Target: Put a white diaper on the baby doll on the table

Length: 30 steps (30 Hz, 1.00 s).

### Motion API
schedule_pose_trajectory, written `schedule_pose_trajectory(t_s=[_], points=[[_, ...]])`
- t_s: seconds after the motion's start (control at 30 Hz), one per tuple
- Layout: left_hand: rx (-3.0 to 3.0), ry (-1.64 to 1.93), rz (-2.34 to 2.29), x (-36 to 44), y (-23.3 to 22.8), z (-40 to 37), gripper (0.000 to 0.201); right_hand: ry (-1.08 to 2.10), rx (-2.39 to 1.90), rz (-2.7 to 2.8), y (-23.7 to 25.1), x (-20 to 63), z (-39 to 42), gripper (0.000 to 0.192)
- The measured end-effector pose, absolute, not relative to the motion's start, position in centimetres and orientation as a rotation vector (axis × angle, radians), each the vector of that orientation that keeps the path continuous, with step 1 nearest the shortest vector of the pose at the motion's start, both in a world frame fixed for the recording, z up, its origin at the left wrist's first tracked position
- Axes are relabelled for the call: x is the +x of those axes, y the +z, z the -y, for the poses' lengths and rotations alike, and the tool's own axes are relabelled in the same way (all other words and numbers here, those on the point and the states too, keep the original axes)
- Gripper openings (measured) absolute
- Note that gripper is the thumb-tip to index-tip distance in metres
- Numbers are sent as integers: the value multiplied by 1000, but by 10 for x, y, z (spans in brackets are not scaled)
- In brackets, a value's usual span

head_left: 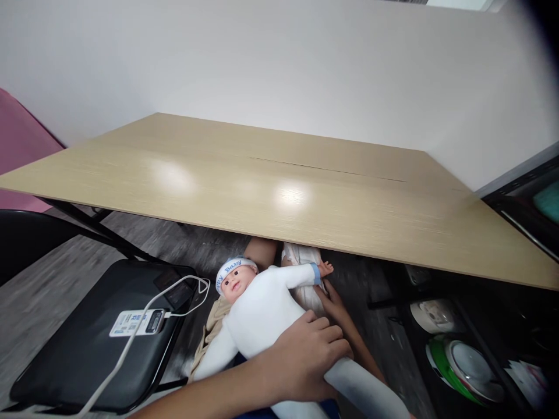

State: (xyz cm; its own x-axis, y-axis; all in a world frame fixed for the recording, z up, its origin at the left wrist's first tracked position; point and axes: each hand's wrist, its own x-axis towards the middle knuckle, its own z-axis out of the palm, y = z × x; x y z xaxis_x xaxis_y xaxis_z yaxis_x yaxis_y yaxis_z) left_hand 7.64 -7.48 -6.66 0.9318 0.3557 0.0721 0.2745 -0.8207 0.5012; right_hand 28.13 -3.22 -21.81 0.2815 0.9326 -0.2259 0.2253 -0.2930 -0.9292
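Observation:
A baby doll (266,308) in a white suit with blue cuffs and a lettered cap lies face up across my lap, below the table edge. My left hand (305,355) reaches over its hip from the lower left, fingers curled round the top of its leg. Beyond the doll's outstretched arm, my right hand (332,302) is at a crumpled white padded item (302,255), possibly a diaper. The right fingers look closed at its near edge, partly covered by the doll's hand and sleeve. The table hides the far part of the white item.
A wood-coloured table (244,186) spans the view. At left, a black chair seat (100,343) carries a small white device (137,323) with a white cable (131,343). A dark shelf at right holds a green-and-white round container (463,366). A pink panel (21,139) stands far left.

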Motion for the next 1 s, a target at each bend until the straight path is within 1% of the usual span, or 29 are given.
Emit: schedule_pose_trajectory(t_s=[0.13, 0.2, 0.23, 0.3, 0.4, 0.47, 0.53, 0.57, 0.7, 0.8, 0.87, 0.9, 1.0], points=[[2624, 229, -446, 74, -68, 76, 57, 1032, -1731, 1064, -221, 280, 28, 103], [2645, 231, -439, 73, -67, 76, 56, 952, -1768, 1032, -216, 282, 34, 108], [2655, 230, -437, 73, -66, 76, 55, 868, -1788, 1029, -210, 283, 38, 107], [2668, 228, -435, 72, -65, 77, 55, 598, -1801, 1086, -195, 285, 46, 95], [2680, 227, -423, 72, -64, 78, 56, 157, -1686, 1332, -164, 284, 51, 66], [2692, 237, -412, 72, -64, 79, 58, 27, -1552, 1556, -144, 282, 46, 53], [2707, 254, -405, 70, -64, 79, 60, 38, -1438, 1805, -125, 278, 36, 46], [2711, 263, -406, 69, -64, 79, 60, 93, -1391, 1945, -116, 276, 30, 48], [2680, 287, -394, 65, -64, 80, 52, 449, -1236, 2415, -83, 264, 11, 72], [2678, 302, -379, 64, -65, 82, 47, 608, -1256, 2539, -67, 255, 5, 79], [2694, 292, -369, 63, -65, 83, 47, 609, -1308, 2592, -64, 248, 1, 75], [2701, 282, -362, 63, -64, 83, 48, 583, -1331, 2623, -64, 243, -1, 69], [2736, 255, -355, 63, -61, 84, 53, 504, -1385, 2724, -64, 227, -8, 44]])
